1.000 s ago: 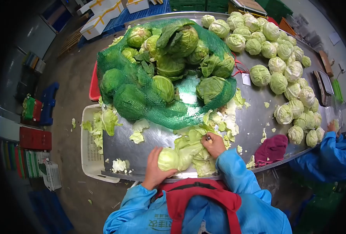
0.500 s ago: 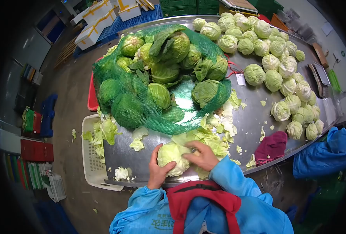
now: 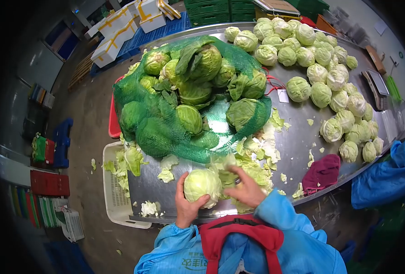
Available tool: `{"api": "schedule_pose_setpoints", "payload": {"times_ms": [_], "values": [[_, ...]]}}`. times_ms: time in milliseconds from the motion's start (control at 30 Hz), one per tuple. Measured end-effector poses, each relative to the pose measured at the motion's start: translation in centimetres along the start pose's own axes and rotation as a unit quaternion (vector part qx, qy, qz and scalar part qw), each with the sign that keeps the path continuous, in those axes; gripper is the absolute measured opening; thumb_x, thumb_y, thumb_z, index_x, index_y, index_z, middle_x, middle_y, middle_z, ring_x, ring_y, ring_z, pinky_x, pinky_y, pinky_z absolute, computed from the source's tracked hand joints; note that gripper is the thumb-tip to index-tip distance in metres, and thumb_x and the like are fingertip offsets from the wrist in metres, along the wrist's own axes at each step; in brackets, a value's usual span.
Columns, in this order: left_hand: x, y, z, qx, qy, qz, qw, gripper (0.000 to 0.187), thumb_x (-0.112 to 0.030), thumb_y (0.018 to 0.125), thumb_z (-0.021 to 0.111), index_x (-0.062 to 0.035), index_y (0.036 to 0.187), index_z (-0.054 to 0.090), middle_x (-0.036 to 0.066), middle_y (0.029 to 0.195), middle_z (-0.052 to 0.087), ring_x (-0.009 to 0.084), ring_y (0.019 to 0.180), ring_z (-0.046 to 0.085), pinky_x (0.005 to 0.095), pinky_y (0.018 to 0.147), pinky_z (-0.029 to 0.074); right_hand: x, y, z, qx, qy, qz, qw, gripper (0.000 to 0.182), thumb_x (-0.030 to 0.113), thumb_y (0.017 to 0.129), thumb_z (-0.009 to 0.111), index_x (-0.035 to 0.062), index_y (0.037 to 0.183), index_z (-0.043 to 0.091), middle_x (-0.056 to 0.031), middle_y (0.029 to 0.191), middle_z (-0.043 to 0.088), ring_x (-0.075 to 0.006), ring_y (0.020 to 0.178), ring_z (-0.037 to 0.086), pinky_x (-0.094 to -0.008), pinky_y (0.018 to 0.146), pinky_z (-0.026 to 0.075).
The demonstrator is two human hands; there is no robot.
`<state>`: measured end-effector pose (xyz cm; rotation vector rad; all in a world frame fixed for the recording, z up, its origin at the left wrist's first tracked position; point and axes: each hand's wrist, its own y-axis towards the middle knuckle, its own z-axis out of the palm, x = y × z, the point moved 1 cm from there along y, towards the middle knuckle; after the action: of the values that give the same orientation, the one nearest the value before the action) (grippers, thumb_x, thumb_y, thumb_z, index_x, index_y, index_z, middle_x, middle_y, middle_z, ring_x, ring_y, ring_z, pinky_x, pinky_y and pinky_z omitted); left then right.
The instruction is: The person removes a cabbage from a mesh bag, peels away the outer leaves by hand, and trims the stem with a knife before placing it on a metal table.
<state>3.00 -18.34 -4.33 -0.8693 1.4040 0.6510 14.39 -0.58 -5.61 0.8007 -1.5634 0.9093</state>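
Observation:
My left hand (image 3: 187, 202) is curved around the left side of a pale, trimmed cabbage (image 3: 202, 187), its thumb along the near side. My right hand (image 3: 247, 188) is just right of that head, its fingers around the edge of a loose outer cabbage leaf (image 3: 223, 165). A small metallic glint shows by the right fingers; I cannot make out what it is. Beyond my hands, large untrimmed cabbages (image 3: 189, 118) sit in an opened green mesh bag (image 3: 154, 137). Stripped leaves (image 3: 252, 171) lie in a heap right of my hands.
Many trimmed cabbages (image 3: 321, 94) cover the right side of the metal table (image 3: 294, 123). A white basket (image 3: 115, 201) with leaves stands at the left edge, near a red container (image 3: 115, 119). A maroon cloth (image 3: 321, 173) lies at the right edge, near a scale (image 3: 377, 83).
My right hand has moved slightly right, away from the cabbage, drawing the outer leaf off. The left hand still holds the head. The view has shifted slightly.

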Motion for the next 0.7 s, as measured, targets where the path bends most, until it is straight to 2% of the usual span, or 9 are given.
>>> {"api": "schedule_pose_setpoints", "payload": {"times_ms": [33,67,133,300,367,400,500,633,700], "values": [[-0.1,0.1,0.2,-0.011,-0.009,-0.023,1.000,0.081,-0.011,0.066,0.079,-0.0007,0.135,0.038,0.016,0.123,0.052,0.0244,0.110,0.056,0.0353,0.094,0.047,0.1,-0.2,1.0,0.053,0.001,-0.027,0.998,0.059,0.017,0.080,0.073,0.0031,0.132,0.048,-0.0145,0.129,0.052,-0.0193,0.098,0.060,-0.0277,0.084,0.049],[-0.1,0.1,0.6,-0.009,-0.009,-0.021,1.000,0.081,-0.011,0.066,0.079,-0.0007,0.135,0.038,0.016,0.123,0.052,0.0244,0.110,0.056,0.0353,0.094,0.047,0.4,-0.1,1.6,0.051,0.000,-0.029,0.998,0.059,0.017,0.080,0.073,0.0031,0.132,0.048,-0.0145,0.129,0.052,-0.0193,0.098,0.060,-0.0277,0.084,0.049],[0.1,0.0,1.4,-0.067,-0.221,-0.122,0.965,0.079,-0.010,0.070,0.077,-0.0018,0.136,0.034,0.017,0.124,0.051,0.0257,0.110,0.055,0.0366,0.093,0.048,1.0,0.0,2.3,0.065,0.062,0.016,0.996,0.066,0.019,0.079,0.074,0.0011,0.136,0.045,-0.0164,0.132,0.051,-0.0231,0.121,0.050,-0.0302,0.099,0.041],[0.5,-0.8,2.9,-0.084,-0.251,-0.157,0.951,0.078,-0.008,0.072,0.075,-0.0035,0.136,0.031,0.016,0.123,0.049,0.0259,0.111,0.054,0.0370,0.093,0.049,-0.7,0.0,1.8,0.031,0.051,0.021,0.998,0.053,0.017,0.080,0.073,0.0008,0.127,0.054,-0.0155,0.120,0.060,-0.0221,0.106,0.060,-0.0295,0.091,0.047],[0.9,-0.6,3.3,-0.078,-0.234,-0.146,0.958,0.078,-0.008,0.071,0.076,-0.0038,0.135,0.031,0.015,0.123,0.049,0.0253,0.111,0.053,0.0365,0.093,0.048,-0.6,-0.5,1.9,-0.075,-0.107,-0.106,0.986,0.036,0.012,0.081,0.070,0.0009,0.114,0.061,-0.0140,0.104,0.064,-0.0247,0.088,0.065,-0.0310,0.077,0.051],[1.0,-0.5,3.5,-0.087,-0.204,-0.120,0.968,0.078,-0.008,0.071,0.077,-0.0039,0.135,0.032,0.014,0.124,0.048,0.0248,0.111,0.053,0.0363,0.094,0.047,-0.6,-0.6,1.8,-0.079,-0.110,-0.108,0.985,0.036,0.012,0.081,0.070,0.0009,0.114,0.061,-0.0140,0.104,0.064,-0.0247,0.088,0.065,-0.0310,0.077,0.051],[0.8,-0.3,4.0,-0.088,-0.168,-0.085,0.978,0.079,-0.008,0.069,0.078,-0.0041,0.134,0.033,0.013,0.124,0.046,0.0238,0.111,0.051,0.0359,0.095,0.046,-0.1,-0.4,1.5,-0.123,-0.130,-0.173,0.969,0.018,0.005,0.078,0.067,0.0013,0.094,0.059,-0.0140,0.081,0.059,-0.0269,0.070,0.062,-0.0327,0.062,0.050],[1.2,-0.4,3.8,-0.086,-0.122,-0.061,0.987,0.072,-0.009,0.075,0.072,-0.0075,0.135,0.033,0.013,0.124,0.048,0.0254,0.113,0.052,0.0380,0.097,0.046,-3.5,0.7,0.9,-0.179,-0.127,-0.155,0.963,0.012,0.004,0.079,0.064,0.0012,0.089,0.057,-0.0160,0.075,0.058,-0.0283,0.067,0.060,-0.0344,0.061,0.048],[1.6,-0.2,3.5,-0.102,-0.192,-0.109,0.970,0.073,-0.014,0.075,0.074,-0.0067,0.135,0.033,0.013,0.126,0.048,0.0264,0.115,0.051,0.0383,0.097,0.046,-5.7,1.2,-0.7,-0.241,-0.109,-0.074,0.962,0.009,0.005,0.081,0.062,0.0008,0.084,0.054,-0.0169,0.071,0.057,-0.0286,0.064,0.058,-0.0368,0.060,0.046]]}}
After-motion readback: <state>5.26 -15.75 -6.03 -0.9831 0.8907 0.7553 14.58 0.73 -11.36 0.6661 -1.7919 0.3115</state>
